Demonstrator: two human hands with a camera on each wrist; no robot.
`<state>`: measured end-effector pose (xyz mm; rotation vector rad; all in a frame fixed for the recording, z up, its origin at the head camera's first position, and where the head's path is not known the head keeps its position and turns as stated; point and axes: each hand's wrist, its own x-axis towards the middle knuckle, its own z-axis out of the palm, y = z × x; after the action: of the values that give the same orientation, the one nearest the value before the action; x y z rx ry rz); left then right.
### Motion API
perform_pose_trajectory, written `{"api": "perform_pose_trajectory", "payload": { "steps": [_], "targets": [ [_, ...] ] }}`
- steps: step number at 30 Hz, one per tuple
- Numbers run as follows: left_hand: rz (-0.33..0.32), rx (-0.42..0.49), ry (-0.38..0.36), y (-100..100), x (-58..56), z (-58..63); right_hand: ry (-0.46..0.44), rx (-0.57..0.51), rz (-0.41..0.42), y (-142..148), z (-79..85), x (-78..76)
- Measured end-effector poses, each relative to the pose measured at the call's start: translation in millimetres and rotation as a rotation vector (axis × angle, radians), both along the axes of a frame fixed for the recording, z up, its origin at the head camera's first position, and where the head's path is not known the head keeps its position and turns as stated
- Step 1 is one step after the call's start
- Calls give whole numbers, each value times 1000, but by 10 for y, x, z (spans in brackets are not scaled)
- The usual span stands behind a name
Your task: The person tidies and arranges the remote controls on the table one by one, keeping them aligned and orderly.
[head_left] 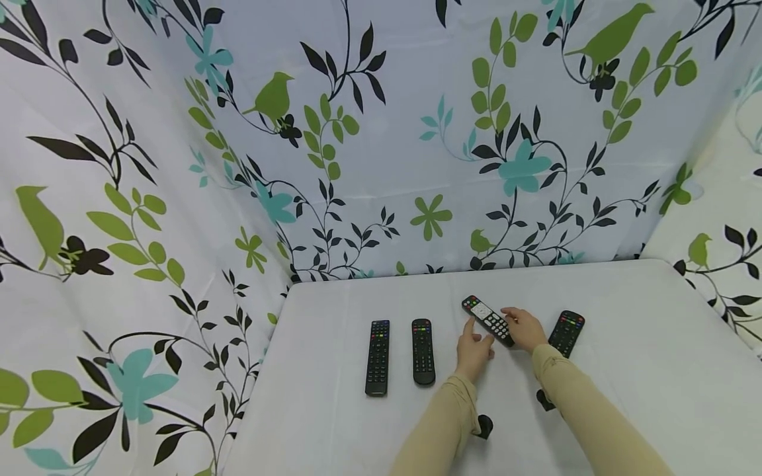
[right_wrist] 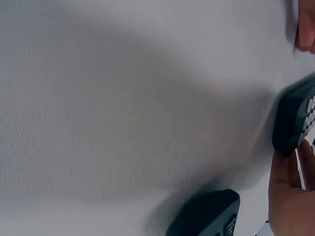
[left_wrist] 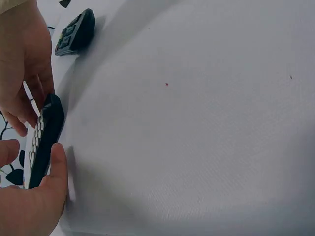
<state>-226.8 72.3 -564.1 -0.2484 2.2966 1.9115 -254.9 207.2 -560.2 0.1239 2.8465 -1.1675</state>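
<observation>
A black remote control (head_left: 489, 322) with a pale face panel lies slanted near the back of the white table, between the two hands. My left hand (head_left: 473, 350) is at its near-left side, index finger stretched to the edge and thumb spread apart. In the left wrist view the straight thumb (left_wrist: 58, 162) lies along the remote's dark side. My right hand (head_left: 526, 330) pinches the lower right end of this remote. The right wrist view shows its fingers (right_wrist: 290, 169) at the remote's end (right_wrist: 290, 120), one beside the white buttons.
Two black remotes, one long (head_left: 378, 358) and one rounded (head_left: 423, 352), lie to the left. Another remote (head_left: 567, 332) lies right, partly behind the right sleeve (head_left: 586, 406). The white table (head_left: 321, 370) stands against patterned curtains (head_left: 405, 152).
</observation>
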Motion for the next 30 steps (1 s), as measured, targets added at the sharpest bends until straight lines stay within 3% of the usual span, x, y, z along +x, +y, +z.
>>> {"api": "perform_pose_trajectory", "payload": {
  "steps": [7,11,20,30],
  "targets": [
    [30,59,-28,166,-20,-69,-16,25,0,-19,-8,-54],
    [64,32,-19,203,-17,-70,-44,24,14,-24,-20,-67],
    [71,-2,13,199,-71,-136,-20,93,55,-17,-10,-23],
    [72,-70,56,145,-61,-128,-25,36,32,-14,-69,4]
  ]
}}
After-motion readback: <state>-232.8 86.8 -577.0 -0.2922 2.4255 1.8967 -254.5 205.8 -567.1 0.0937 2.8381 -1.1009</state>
